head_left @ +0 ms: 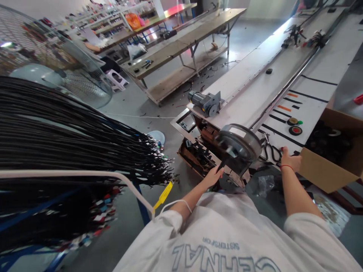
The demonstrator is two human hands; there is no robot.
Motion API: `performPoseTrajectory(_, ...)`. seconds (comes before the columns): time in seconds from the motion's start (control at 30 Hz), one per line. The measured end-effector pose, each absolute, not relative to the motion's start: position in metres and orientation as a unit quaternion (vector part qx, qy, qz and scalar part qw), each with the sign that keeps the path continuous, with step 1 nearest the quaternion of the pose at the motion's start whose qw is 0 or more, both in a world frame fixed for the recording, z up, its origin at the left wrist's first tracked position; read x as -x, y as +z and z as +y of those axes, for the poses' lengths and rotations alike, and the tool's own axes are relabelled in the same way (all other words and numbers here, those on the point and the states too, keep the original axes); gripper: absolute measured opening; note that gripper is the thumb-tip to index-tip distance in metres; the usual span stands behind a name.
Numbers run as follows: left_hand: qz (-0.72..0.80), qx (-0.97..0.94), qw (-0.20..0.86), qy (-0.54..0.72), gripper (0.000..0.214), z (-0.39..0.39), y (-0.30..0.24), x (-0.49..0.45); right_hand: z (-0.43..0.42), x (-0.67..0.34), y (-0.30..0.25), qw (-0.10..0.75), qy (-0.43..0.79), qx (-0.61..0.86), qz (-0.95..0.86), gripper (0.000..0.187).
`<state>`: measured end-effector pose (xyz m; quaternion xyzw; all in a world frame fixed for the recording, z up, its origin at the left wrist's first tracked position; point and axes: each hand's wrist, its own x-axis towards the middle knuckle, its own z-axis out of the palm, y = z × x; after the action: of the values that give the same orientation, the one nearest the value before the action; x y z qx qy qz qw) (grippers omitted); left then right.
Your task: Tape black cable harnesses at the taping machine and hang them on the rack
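Close in front of my body, my left hand (214,176) is closed around a dark cable-like piece (223,163), just below a round grey drum-shaped device (240,141) at the near end of the bench. Part of that piece is blurred against the device. To the right, my right hand (291,163) is curled at the bench edge, beside black-handled scissors (270,150). Something small and dark shows at its fingers, too unclear to name. Two tape rolls, one of them with a red centre (295,130), lie beyond the scissors.
A cardboard box (326,170) of black items stands at the right. Long black cables (70,132) hang in a thick bundle at the left, near a large fan (82,75). A motor (202,102) sits on the long white bench (255,87). An open carton (195,158) is below.
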<state>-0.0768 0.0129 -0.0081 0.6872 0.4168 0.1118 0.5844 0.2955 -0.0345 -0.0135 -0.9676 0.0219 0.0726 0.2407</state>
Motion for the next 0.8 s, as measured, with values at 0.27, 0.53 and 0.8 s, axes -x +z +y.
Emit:
performPoseTrajectory(0.27, 0.429, -0.716, 0.531, 0.143, 0.037, 0.035, 0.01, 0.056, -0.034, -0.293, -0.008, 0.228, 0.078, 0.97, 0.026, 0.081)
performPoseTrajectory(0.53, 0.455, -0.741, 0.462, 0.175, 0.035, 0.026, 0.012, 0.055, -0.031, -0.289, -0.002, 0.234, 0.069, 0.969, 0.031, 0.071)
performPoseTrajectory(0.8, 0.46, -0.75, 0.442, 0.173, 0.032, 0.023, 0.02, 0.056, -0.032, -0.294, -0.006, 0.222, 0.08, 0.972, 0.018, 0.072)
